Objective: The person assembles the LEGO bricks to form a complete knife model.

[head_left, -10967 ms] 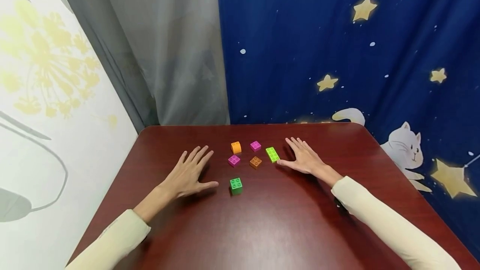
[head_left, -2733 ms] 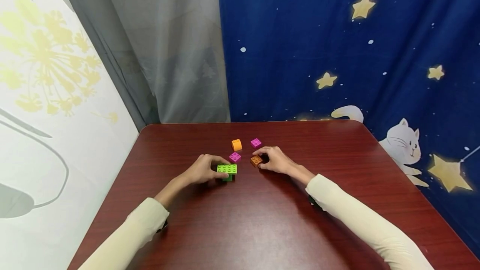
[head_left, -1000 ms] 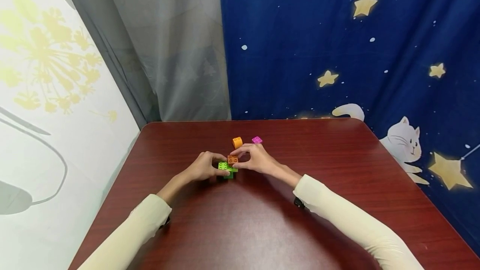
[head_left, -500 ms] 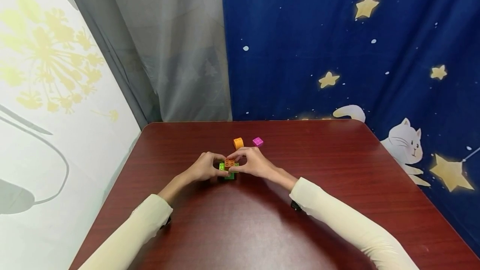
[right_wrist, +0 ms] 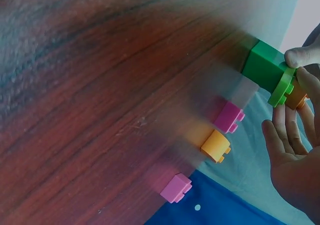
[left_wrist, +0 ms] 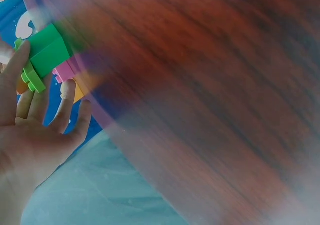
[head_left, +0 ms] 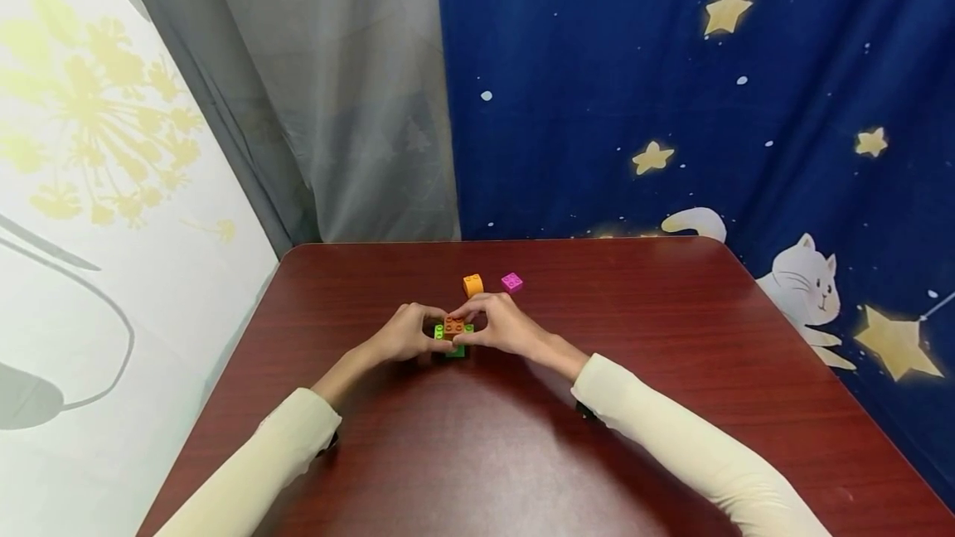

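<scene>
In the head view my left hand [head_left: 406, 333] grips the lime green plate brick [head_left: 438, 332] at its left side. That lime brick sits on top of a taller green block [head_left: 456, 351], which stands on the table. My right hand [head_left: 509, 325] pinches a brown-orange brick [head_left: 453, 325] between thumb and fingers, on the studs of the lime brick. From the right wrist view, the green block [right_wrist: 265, 67], lime brick [right_wrist: 283, 88] and part of the brown-orange brick [right_wrist: 295, 95] show as one stack. Whether the top brick is fully pressed down I cannot tell.
Beyond the hands lie an orange curved brick [head_left: 473, 285] and a magenta brick [head_left: 511, 282]. A second magenta brick [right_wrist: 228, 117], hidden by the hands in the head view, lies near the stack. The dark red table [head_left: 477, 454] ends at a grey and blue curtain [head_left: 552, 106].
The lime brick went onto the green block, then my right hand carried the brown-orange brick left onto it. In the last half second the hands barely moved; the top brick shifted slightly left.
</scene>
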Motion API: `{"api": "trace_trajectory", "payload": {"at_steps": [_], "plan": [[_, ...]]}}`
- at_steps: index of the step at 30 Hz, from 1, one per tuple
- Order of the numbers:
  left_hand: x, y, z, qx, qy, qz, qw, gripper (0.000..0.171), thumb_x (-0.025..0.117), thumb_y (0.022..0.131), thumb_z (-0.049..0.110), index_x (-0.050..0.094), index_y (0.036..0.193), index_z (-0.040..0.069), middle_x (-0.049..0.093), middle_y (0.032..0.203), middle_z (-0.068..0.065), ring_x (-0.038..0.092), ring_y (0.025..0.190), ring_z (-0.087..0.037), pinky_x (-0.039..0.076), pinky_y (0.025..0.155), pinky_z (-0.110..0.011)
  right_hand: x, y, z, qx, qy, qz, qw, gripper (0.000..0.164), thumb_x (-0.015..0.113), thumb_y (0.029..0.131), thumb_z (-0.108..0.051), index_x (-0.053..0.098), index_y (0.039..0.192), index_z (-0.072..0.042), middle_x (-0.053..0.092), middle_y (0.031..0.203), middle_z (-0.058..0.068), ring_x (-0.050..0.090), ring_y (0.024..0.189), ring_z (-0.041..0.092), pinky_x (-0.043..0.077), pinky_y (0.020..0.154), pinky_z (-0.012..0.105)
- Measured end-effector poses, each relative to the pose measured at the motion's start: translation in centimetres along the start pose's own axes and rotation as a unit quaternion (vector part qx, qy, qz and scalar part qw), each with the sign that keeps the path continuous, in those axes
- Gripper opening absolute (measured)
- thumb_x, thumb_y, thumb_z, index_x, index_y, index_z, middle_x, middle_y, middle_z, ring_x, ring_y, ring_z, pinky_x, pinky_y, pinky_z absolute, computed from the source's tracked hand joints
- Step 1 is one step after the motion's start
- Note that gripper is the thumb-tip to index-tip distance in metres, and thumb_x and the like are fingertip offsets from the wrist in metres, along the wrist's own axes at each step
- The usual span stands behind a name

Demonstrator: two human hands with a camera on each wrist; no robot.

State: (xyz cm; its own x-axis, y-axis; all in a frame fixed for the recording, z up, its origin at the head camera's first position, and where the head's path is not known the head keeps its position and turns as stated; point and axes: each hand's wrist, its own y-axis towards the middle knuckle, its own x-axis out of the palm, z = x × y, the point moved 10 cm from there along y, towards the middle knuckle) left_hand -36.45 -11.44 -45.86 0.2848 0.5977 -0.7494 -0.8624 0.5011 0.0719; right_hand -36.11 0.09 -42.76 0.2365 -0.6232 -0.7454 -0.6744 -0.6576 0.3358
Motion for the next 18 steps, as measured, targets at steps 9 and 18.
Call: {"api": "trace_trajectory", "payload": {"at_steps": [9,18], "plan": [[0.14,0.08,0.55,0.024,0.024,-0.01,0.9994,0.045,0.088,0.086,0.03,0.075,0.123,0.007,0.076,0.117,-0.003,0.065,0.096,-0.011,0.056,0.087,-0.039,0.02,-0.41,0.12,0.007,-0.021,0.01,1.0,0.036,0.09,0.084,-0.026,0.079,0.116,-0.014,0.075,0.106,-0.001,0.07,0.094,0.015,0.059,0.081,0.032],[-0.08,0.12,0.64,0.029,0.037,-0.009,0.9989,0.042,0.088,0.086,0.029,0.076,0.12,0.009,0.076,0.111,0.001,0.063,0.089,-0.008,0.054,0.08,-0.03,0.31,-0.48,0.02,-0.008,-0.02,0.006,1.0,0.036,0.088,0.086,-0.023,0.077,0.119,-0.012,0.073,0.108,0.003,0.069,0.095,0.017,0.059,0.08,0.038]]}}
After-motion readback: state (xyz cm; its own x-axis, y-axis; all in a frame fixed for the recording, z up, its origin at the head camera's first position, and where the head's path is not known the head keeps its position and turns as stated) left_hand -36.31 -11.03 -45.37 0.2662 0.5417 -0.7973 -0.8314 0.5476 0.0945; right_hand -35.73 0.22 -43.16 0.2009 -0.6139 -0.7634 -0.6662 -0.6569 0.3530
